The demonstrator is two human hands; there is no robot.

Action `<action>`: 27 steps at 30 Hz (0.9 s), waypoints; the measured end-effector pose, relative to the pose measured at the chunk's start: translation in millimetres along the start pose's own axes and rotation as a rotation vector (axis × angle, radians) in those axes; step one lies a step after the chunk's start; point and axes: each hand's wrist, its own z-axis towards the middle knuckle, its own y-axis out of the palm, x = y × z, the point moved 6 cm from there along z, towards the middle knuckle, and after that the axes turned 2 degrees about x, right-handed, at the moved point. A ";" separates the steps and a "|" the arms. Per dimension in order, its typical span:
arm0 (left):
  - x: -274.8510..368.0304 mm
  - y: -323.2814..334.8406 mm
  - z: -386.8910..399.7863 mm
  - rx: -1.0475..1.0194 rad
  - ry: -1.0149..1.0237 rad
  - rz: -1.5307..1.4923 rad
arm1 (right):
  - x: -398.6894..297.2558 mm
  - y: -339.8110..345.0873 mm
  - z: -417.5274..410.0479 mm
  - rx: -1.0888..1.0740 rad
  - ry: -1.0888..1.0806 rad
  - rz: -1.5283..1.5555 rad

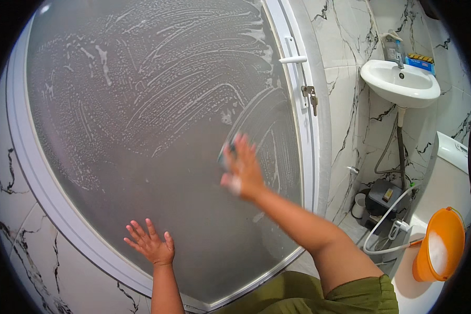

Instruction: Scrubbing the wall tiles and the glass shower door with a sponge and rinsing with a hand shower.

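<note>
Soap suds in curved streaks cover the upper part of a grey door panel (172,149) in a white frame. My right hand (241,168), blurred, presses a sponge or scrubbing pad (222,155) against the panel right of its middle; most of the pad is hidden beneath the fingers. Lower left, my left hand (152,241) is spread with its fingers apart, at or close to the panel, holding nothing. A white door handle (293,59) is on the right frame, with keys (314,104) hanging in the lock below it.
At the right, a white washbasin (412,92) is fixed to the marbled tile wall. An orange bucket (424,259) with suds stands on a white surface at the lower right, beside a white hose (371,231). A grey-lidded bin (382,192) is under the basin.
</note>
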 end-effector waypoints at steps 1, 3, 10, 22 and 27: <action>4.2 -0.8 2.0 0.007 0.004 -0.004 | -16.0 17.0 -28.8 -0.116 -0.069 0.088; 6.2 -1.3 3.0 0.011 0.003 0.008 | -21.5 26.8 -47.1 -0.166 -0.203 0.045; 12.4 -0.8 2.1 0.004 0.005 -0.041 | 109.5 -64.5 71.9 0.313 0.345 -0.217; 6.5 -1.1 -2.4 -0.019 -0.003 -0.036 | 17.3 -30.3 60.9 0.091 -0.049 -0.156; 8.2 -0.5 -2.3 -0.010 0.004 -0.049 | 64.3 -46.2 85.1 0.279 0.247 -0.229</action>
